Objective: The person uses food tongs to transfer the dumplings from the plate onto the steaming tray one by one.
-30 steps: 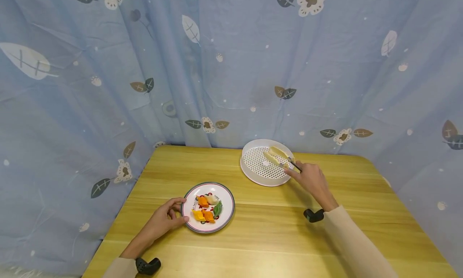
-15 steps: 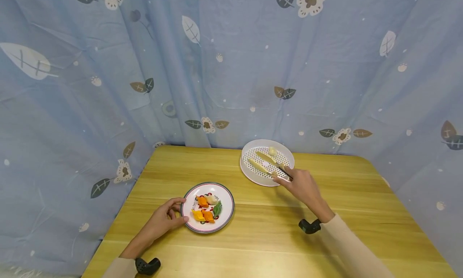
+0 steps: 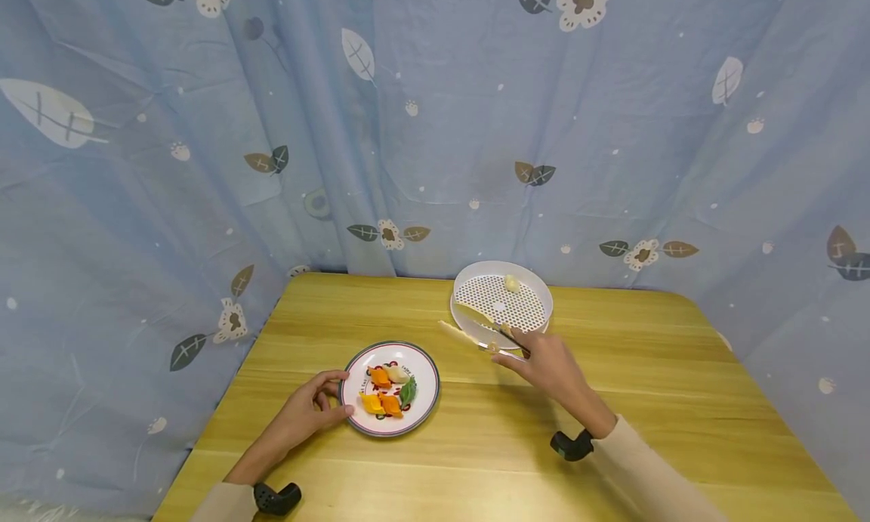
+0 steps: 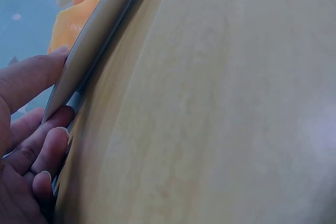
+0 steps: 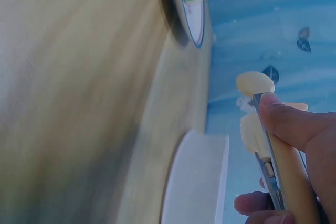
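My left hand grips the left rim of a white plate, thumb over the edge. In the left wrist view the fingers lie below that rim. Several small dumplings in orange, yellow, white and green sit on the plate. My right hand holds metal tongs with pale tips, thumb pressed on one arm. The tongs are spread, with nothing between their tips, over the near-left rim of a round white steamer tray. One pale dumpling rests at the back of its perforated base.
Both plate and tray stand on a yellow wood-grain table, the tray near its back edge. A blue curtain with leaf prints hangs behind and at the sides. Black wrist devices sit on both forearms.
My right hand has drawn the tongs left and nearer, from over the tray's right side to its near-left rim. The pale dumpling now shows uncovered. Left hand and plate have stayed put.
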`<move>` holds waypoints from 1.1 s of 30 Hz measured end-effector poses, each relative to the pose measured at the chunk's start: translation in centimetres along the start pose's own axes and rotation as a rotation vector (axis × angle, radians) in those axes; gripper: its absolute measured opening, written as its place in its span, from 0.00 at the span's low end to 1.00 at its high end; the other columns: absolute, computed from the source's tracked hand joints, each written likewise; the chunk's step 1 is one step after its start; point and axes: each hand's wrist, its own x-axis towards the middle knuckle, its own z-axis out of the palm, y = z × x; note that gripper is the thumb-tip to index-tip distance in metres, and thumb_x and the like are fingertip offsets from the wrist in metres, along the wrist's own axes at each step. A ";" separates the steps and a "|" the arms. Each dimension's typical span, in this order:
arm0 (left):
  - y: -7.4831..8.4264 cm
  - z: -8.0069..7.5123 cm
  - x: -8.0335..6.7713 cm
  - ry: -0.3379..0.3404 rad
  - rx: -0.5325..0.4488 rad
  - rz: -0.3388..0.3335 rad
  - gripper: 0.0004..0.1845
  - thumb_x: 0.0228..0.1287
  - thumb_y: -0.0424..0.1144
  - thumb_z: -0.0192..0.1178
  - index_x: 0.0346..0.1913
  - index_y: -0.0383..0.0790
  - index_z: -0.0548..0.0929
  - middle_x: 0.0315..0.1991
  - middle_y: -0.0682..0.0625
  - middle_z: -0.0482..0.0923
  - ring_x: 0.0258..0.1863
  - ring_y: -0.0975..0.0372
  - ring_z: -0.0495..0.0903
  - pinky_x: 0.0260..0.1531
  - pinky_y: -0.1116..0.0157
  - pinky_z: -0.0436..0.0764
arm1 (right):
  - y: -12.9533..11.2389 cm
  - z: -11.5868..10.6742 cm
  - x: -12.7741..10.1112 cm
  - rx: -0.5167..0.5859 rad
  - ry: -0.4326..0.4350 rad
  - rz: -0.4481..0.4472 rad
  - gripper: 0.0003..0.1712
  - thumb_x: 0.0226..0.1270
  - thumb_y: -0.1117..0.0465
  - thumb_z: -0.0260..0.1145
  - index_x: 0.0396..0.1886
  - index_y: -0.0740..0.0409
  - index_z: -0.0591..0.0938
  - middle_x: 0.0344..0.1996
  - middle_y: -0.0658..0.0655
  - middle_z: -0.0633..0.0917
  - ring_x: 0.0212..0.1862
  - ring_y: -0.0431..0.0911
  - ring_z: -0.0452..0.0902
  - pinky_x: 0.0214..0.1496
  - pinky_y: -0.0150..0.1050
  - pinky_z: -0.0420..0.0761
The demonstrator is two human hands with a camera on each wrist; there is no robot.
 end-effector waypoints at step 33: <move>-0.2 0.0 0.3 0.000 -0.001 0.011 0.34 0.57 0.41 0.79 0.66 0.44 0.77 0.44 0.45 0.79 0.32 0.57 0.71 0.29 0.66 0.70 | -4.6 2.1 -2.6 0.051 -0.091 -0.215 0.28 0.59 0.34 0.73 0.46 0.50 0.86 0.15 0.38 0.64 0.19 0.31 0.57 0.22 0.30 0.62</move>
